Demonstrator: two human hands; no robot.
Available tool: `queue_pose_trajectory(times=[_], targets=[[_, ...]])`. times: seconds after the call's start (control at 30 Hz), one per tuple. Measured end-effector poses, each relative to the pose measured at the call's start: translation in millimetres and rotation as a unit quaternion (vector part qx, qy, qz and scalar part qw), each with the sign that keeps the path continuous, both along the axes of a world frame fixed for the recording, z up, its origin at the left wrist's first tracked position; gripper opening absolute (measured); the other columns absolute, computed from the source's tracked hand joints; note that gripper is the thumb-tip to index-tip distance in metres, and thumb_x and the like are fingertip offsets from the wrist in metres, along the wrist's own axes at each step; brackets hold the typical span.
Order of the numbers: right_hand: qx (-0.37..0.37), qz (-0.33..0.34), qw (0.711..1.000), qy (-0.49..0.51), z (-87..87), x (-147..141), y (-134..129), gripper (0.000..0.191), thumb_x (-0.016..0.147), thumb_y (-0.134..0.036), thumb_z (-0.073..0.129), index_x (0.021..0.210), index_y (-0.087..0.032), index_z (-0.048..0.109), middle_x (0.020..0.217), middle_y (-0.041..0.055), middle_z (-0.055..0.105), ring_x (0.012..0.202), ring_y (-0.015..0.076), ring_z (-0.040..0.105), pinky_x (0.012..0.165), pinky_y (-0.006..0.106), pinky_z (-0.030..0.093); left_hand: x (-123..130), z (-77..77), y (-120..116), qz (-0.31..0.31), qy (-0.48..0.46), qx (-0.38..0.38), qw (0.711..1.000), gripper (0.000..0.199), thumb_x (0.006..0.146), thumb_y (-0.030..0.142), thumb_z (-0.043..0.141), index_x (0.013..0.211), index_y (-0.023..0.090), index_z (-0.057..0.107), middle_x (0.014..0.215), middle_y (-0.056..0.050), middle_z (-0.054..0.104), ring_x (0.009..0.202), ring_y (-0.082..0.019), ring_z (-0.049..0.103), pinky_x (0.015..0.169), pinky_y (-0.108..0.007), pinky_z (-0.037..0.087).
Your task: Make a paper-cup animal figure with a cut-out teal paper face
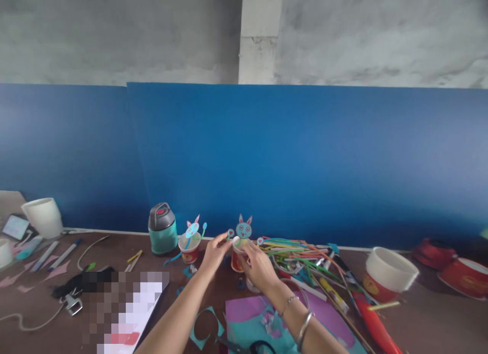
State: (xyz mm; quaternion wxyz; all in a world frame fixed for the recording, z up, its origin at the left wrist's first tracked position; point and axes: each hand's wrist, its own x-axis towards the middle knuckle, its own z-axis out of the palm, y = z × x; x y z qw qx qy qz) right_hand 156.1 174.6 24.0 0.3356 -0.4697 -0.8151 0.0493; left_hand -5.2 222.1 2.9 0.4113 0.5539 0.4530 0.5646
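In the middle of the table stands a red and white paper cup [237, 263] with a blue paper cat head [244, 230] rising above its rim. My left hand [217, 253] is at the cup's left side, its fingers bent together near a small round paw piece [231, 233]; what it pinches is too small to make out. My right hand [259, 265] reaches over the cup's front right, fingers curled at the rim and partly hiding it. Another paw piece [260, 240] shows just above that hand. A second cup [189, 254] with a similar cat figure [192, 230] stands to the left.
A teal flask [162, 231] stands at the back left. Colourful pipe cleaners [301, 250] lie right of the cup. Purple and teal paper [244, 313], scissors [263, 347] and cut scraps [217, 318] lie in front. A large paper bucket [389, 272] is at right; pens [64, 255] lie left.
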Motion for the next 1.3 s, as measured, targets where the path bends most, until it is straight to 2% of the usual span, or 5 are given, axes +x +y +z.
queue_pose_trajectory(times=[0.17, 0.3, 0.57, 0.9, 1.3], targets=[[0.008, 0.001, 1.0, 0.014, -1.4, 1.4, -1.5, 0.012, 0.085, -0.016, 0.046, 0.091, -0.02, 0.057, 0.095, 0.0064, 0.059, 0.085, 0.0187, 0.058, 0.073, 0.026, 0.044, 1.4, -0.3, -2.1, 0.015, -0.002, -0.003, 1.0, 0.044, 0.065, 0.034, 0.07, 0.104, 0.014, 0.068, 0.08, -0.004, 0.071, 0.076, -0.022, 0.064, 0.069, -0.029, 0.047], [0.009, -0.012, 1.0, 0.004, -4.1, 5.0, -0.5, 0.01, 0.084, -0.014, 0.047, 0.087, -0.019, 0.055, 0.093, 0.0062, 0.058, 0.085, 0.019, 0.058, 0.072, 0.026, 0.044, 3.7, 0.1, -5.6, 0.008, 0.001, 0.007, 1.0, 0.031, 0.065, 0.037, 0.069, 0.087, 0.015, 0.07, 0.063, 0.001, 0.066, 0.065, -0.019, 0.061, 0.062, -0.026, 0.045], [0.019, -0.033, 0.998, -0.057, -6.1, 4.1, 4.9, 0.019, 0.088, -0.017, 0.043, 0.075, -0.018, 0.057, 0.086, 0.0069, 0.059, 0.078, 0.0181, 0.057, 0.068, 0.026, 0.042, 4.1, 3.9, -8.1, 0.051, -0.026, 0.051, 0.997, 0.033, 0.079, 0.042, 0.056, 0.094, 0.016, 0.071, 0.101, -0.009, 0.071, 0.101, -0.026, 0.06, 0.087, -0.033, 0.044], [0.019, -0.015, 0.996, -0.081, 0.3, -0.7, 6.1, 0.017, 0.086, -0.014, 0.045, 0.078, -0.017, 0.06, 0.085, 0.0078, 0.059, 0.079, 0.0194, 0.056, 0.069, 0.027, 0.042, 11.9, 4.8, 5.5, 0.059, -0.008, 0.051, 0.997, 0.021, 0.067, 0.034, 0.068, 0.08, 0.017, 0.073, 0.083, -0.007, 0.073, 0.081, -0.023, 0.065, 0.074, -0.03, 0.048], [0.021, 0.016, 0.999, -0.047, 4.5, -0.4, 2.2, 0.012, 0.086, -0.013, 0.042, 0.088, -0.019, 0.052, 0.087, 0.0042, 0.059, 0.077, 0.017, 0.055, 0.067, 0.025, 0.04, 17.3, 10.1, 8.0, 0.063, -0.004, 0.034, 0.997, 0.019, 0.07, 0.033, 0.063, 0.073, 0.015, 0.07, 0.066, -0.002, 0.067, 0.065, -0.018, 0.06, 0.059, -0.024, 0.042]])
